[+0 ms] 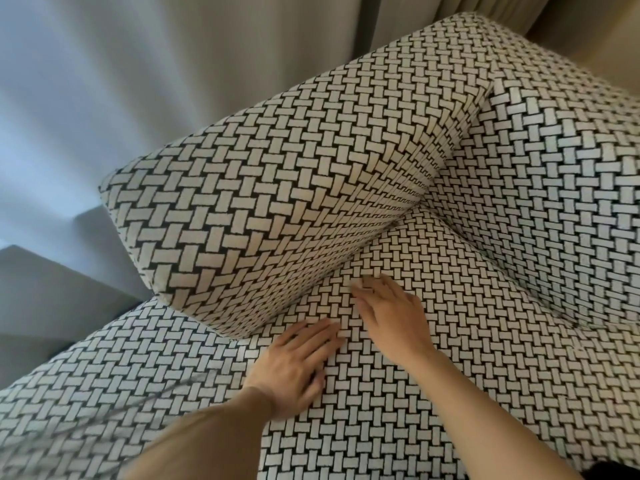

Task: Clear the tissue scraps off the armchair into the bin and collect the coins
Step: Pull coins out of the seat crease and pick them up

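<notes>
A: Entry: armchair, black-and-white woven cover, fills most of the view. Hands?

B: Left hand lies palm down on the seat cushion, fingers straight, holding nothing. Right hand just beside it, also flat on the seat, fingers straight, with the tips near the seam below the armrest.

A: Anything under the right fingertips?

B: Blurred there; cannot tell. Pale curtain hangs behind the armchair.
</notes>
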Demonstrator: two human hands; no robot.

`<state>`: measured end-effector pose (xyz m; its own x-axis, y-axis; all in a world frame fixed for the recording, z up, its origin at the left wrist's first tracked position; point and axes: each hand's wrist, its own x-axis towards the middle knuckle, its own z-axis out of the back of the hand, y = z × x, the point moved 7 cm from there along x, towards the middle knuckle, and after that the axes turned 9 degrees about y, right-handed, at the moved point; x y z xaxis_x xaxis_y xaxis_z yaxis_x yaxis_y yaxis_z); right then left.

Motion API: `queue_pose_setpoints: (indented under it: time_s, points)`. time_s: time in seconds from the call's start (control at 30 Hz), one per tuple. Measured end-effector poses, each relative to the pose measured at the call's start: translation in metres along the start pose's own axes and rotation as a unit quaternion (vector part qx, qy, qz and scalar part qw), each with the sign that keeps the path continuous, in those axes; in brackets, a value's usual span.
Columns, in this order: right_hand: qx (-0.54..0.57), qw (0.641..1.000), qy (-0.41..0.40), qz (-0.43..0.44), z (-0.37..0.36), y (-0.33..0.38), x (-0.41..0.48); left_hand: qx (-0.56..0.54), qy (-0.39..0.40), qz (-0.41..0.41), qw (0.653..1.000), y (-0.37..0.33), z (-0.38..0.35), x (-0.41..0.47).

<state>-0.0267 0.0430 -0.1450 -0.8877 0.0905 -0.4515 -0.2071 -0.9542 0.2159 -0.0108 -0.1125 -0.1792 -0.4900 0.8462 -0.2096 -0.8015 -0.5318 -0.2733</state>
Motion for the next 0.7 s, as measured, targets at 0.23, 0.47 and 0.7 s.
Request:
queue_pose_setpoints:
  time_s: [0.23, 0.47, 0.7]
  points:
    - [0.110, 0.991, 0.000, -0.074, 0.001, -0.095, -0.024, -0.027, 0.002, 0.013, 1.000, -0.001, 0.003, 0.001]
    - [0.230, 0.972, -0.016, -0.055, 0.002, -0.113, -0.029, -0.025, -0.017, 0.061, 0.998, -0.025, 0.025, 0.079]
    - [0.232, 0.972, -0.026, -0.029, 0.014, -0.114, -0.024, -0.029, 0.000, 0.111, 0.993, -0.024, 0.018, 0.105]
